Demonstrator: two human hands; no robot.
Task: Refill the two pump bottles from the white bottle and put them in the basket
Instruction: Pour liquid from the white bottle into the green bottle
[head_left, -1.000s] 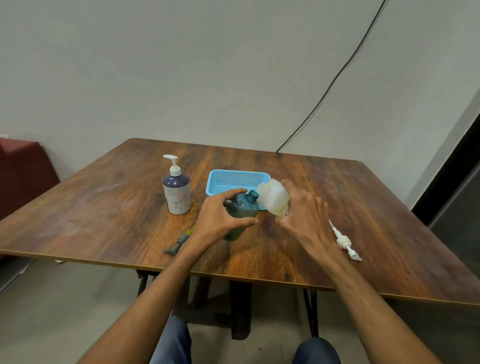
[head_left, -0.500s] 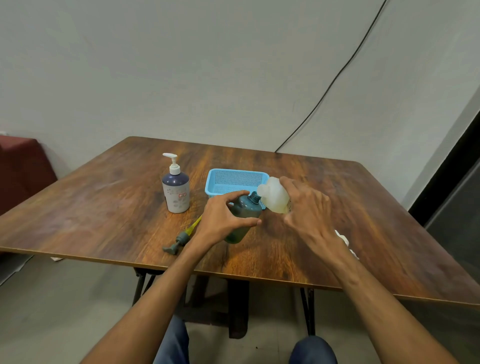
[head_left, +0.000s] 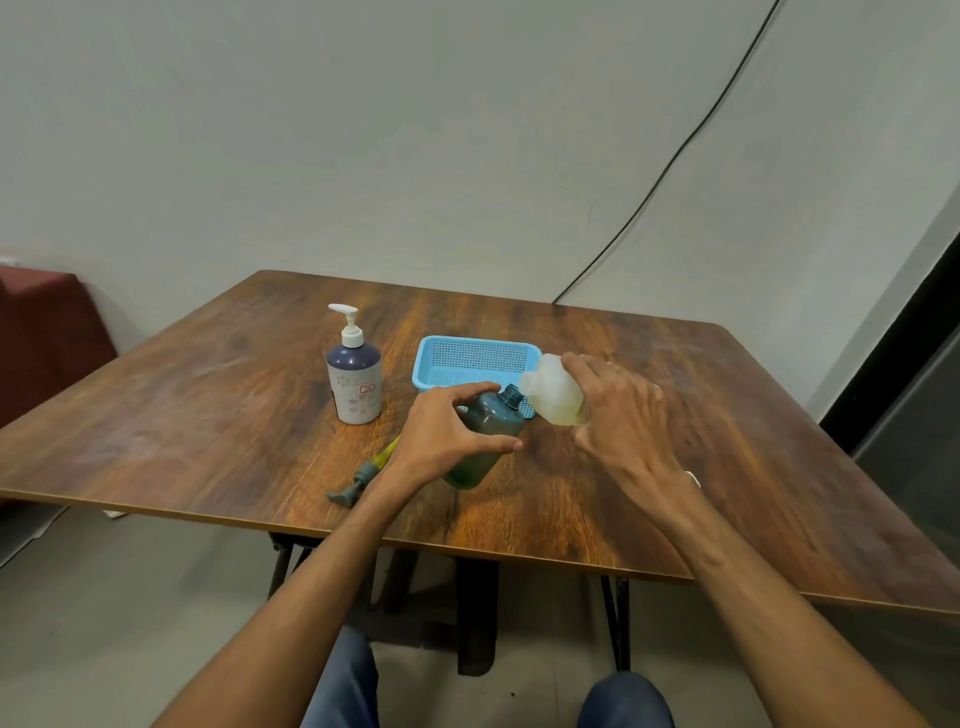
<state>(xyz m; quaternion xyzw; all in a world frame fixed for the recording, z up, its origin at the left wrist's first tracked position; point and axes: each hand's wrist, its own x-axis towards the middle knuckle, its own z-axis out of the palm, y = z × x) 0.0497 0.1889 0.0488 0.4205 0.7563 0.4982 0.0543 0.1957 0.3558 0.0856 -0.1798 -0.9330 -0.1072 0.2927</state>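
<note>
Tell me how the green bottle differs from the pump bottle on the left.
The green bottle has an open neck, pump off; the navy-and-white bottle wears its white pump. The green bottle is tilted, gripped by the left hand; the navy-and-white bottle stands upright, untouched. Both are outside the blue basket.

Plain room: bare wall (head_left: 363, 130), wooden table (head_left: 208, 415)

The left hand (head_left: 447, 441) grips a teal bottle (head_left: 493, 426) that has no pump and tilts to the right, its lower end down on the wooden table (head_left: 208, 415). The right hand (head_left: 623, 410) holds the white bottle (head_left: 553, 395) tipped over, mouth just beside the teal bottle's open neck. Behind them sits a blue basket (head_left: 467, 358), and to its left 1 navy-and-white pump bottle (head_left: 355, 379) stands upright. A loose teal pump (head_left: 358, 480) lies near the left wrist.
</note>
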